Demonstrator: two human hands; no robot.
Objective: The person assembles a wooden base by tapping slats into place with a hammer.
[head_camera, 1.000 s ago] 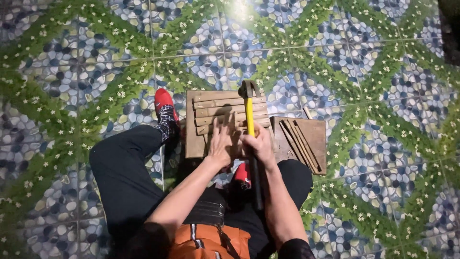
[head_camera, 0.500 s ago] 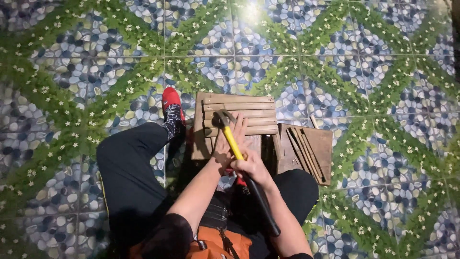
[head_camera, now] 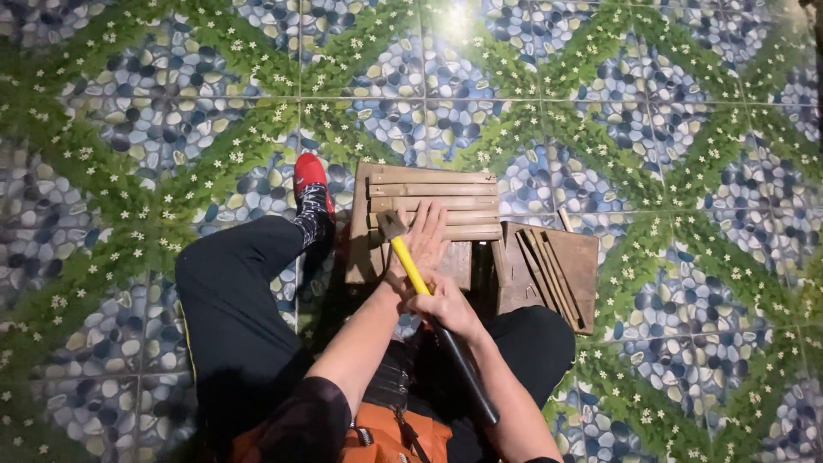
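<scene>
We hold a hammer over a small slatted wooden frame on the tiled floor.

Our right hand (head_camera: 447,306) is wrapped around the hammer (head_camera: 433,300) where its yellow shaft meets the black grip, the metal head tilted up and left, low over the wooden frame (head_camera: 429,193). Our left hand (head_camera: 422,244) lies flat, fingers spread and pressing on the slats beside the hammer head; it grasps nothing. The frame sits on the patterned floor (head_camera: 651,129) between our knees, just right of the red shoe (head_camera: 309,176). A second wooden piece (head_camera: 549,270) with loose strips lies touching its right side. We cannot tell whether the head touches the wood, since the fingers partly cover the spot. Our forearms hide the frame's near edge.
</scene>
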